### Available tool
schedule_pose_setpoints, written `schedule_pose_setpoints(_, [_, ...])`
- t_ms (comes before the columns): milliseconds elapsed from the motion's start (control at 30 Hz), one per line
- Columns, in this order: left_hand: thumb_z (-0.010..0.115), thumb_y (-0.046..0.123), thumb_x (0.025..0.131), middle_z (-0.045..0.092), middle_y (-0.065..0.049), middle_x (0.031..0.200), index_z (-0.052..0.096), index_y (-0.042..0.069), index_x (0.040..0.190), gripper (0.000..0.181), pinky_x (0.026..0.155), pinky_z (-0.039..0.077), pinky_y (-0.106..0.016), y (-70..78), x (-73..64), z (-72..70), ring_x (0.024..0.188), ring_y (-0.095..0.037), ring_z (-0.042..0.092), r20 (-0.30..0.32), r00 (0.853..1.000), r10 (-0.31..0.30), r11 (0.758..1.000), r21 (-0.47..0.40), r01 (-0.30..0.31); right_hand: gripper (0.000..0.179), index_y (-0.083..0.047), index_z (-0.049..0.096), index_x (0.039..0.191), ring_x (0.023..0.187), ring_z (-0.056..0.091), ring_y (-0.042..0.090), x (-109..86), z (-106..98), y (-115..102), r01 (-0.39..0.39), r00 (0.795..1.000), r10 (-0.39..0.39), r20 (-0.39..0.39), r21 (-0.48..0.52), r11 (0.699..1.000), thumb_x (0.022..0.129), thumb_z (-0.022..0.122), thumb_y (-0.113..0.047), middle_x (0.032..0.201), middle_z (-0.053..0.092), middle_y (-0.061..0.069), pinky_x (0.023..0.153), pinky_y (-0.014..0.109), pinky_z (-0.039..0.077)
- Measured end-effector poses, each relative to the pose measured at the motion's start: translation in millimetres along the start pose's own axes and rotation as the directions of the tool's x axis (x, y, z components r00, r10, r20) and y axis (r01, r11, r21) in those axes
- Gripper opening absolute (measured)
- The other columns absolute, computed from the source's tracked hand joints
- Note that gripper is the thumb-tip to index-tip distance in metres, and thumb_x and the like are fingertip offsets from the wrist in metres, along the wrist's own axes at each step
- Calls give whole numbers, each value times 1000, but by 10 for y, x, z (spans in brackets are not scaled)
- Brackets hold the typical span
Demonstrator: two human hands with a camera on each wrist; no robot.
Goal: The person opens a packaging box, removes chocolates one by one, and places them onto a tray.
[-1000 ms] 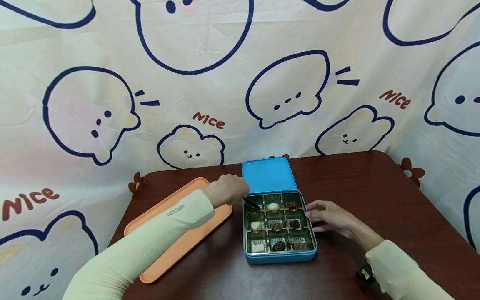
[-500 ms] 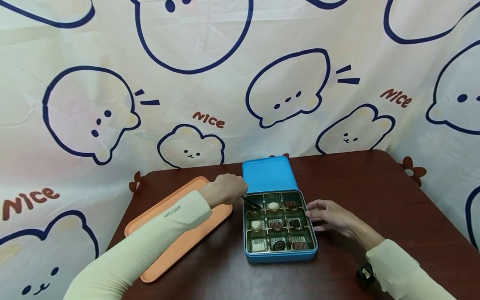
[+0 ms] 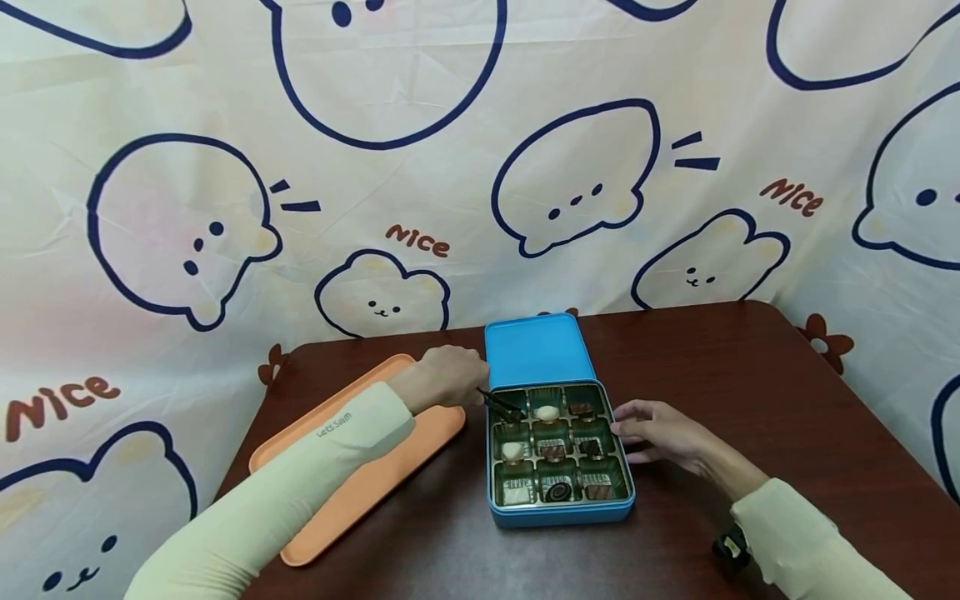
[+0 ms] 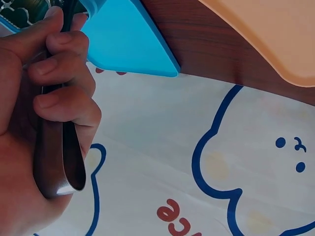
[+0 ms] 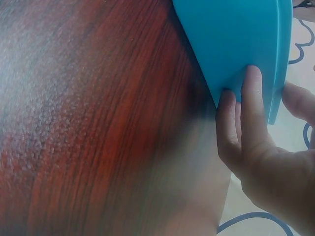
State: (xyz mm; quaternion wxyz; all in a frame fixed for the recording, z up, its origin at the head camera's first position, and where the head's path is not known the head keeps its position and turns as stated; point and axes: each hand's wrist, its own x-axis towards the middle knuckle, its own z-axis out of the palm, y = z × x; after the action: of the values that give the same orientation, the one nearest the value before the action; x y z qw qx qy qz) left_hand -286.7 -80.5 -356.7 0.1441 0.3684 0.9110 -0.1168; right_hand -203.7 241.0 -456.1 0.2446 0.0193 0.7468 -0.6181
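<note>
Slightly, the left hand (image 3: pixel 444 377) has shifted toward the tray (image 3: pixel 382 483), fingers curled round tongs (image 4: pixel 51 152), while the right hand (image 3: pixel 663 433) still touches the box (image 3: pixel 558 518) with extended fingers.

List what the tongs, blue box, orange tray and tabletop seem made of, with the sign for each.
Tongs: metal, likely steel; a bright glint on the smooth bend.
Blue box: perhaps painted tin, given its even, satin coat; plastic remains possible.
Orange tray: likely matte plastic; one even colour, rounded rim.
Tabletop: glossy wood or wood-look laminate; dark grain streaks show.
</note>
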Motion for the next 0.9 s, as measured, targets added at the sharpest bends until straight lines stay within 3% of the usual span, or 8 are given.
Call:
schedule_pose_setpoints(167, [67,27,96,68,9,79,79,27,101,12,51,42,-27,-54,-40,-35,62,-9,57,-3,1000,-6,1000,-28,6,56,9,40,139,113,62,30,-14,10,-12,2,1000,-2,1,-6,1000,98,64,-21,131,56,25,84,45,57])
schedule_pose_setpoints(333, [67,28,96,71,9,85,79,28,108,17,53,39,-27,-102,-87,-62,61,-9,56,1,1000,-6,998,-57,6,55,9,40,139,112,62,30,-29,13,-28,3,1000,-3,2,-13,1000,98,63,-21,131,55,25,84,45,57])
schedule_pose_setpoints(500, [67,29,97,73,8,100,76,29,116,21,57,44,-27,-159,-134,-110,70,-8,60,12,1000,-24,995,-96,25,56,9,40,139,112,62,29,-31,9,-23,-2,1000,2,-2,-18,1000,98,64,-21,131,55,25,84,45,57])
schedule_pose_setpoints(700, [66,28,98,74,7,98,75,26,118,23,58,45,-27,-258,-175,-135,67,-9,60,8,1000,-10,989,-146,11,56,9,41,138,112,62,30,-24,8,-28,-2,1000,2,1,-16,1000,98,64,-21,130,55,25,84,45,57])
schedule_pose_setpoints(900, [66,28,98,74,6,93,75,25,118,23,55,41,-25,-374,-249,-149,60,-9,56,-40,999,9,990,-143,-14,56,9,40,139,112,62,29,-26,1,-35,1,1000,-1,12,-13,1000,98,64,-22,130,56,24,84,45,57])
